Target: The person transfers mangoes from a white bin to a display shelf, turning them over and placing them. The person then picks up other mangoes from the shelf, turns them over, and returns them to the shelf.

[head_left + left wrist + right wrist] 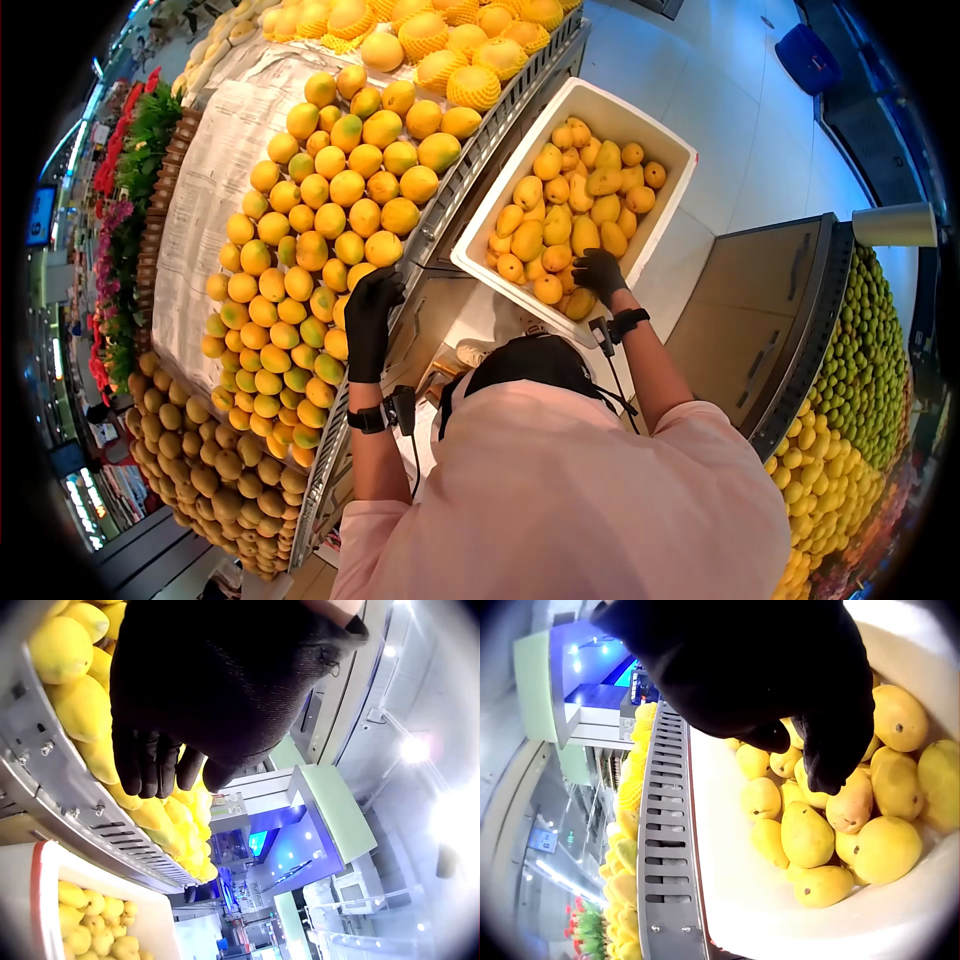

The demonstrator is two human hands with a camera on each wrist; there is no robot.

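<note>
In the head view my left hand (368, 325), in a black glove, is at the edge of a sloping display of yellow-green mangoes (312, 250). Its fingers hang loosely downward over the mangoes in the left wrist view, with nothing seen in them. My right hand (600, 275), also gloved in black, reaches into a white foam box (530, 150) of yellow mangoes (557, 232). From the right wrist, its fingertips come down right at a blushed mango (850, 806), thumb apart from the fingers. The palm side is hidden by the glove's back.
A slotted grey rail (480, 150) borders the display beside the box. Mangoes in yellow foam nets (472, 88) lie at the far end, brown round fruit (215, 465) at the near left. Green fruit (860, 345) fills a stand to the right. A blue bin (808, 60) stands behind.
</note>
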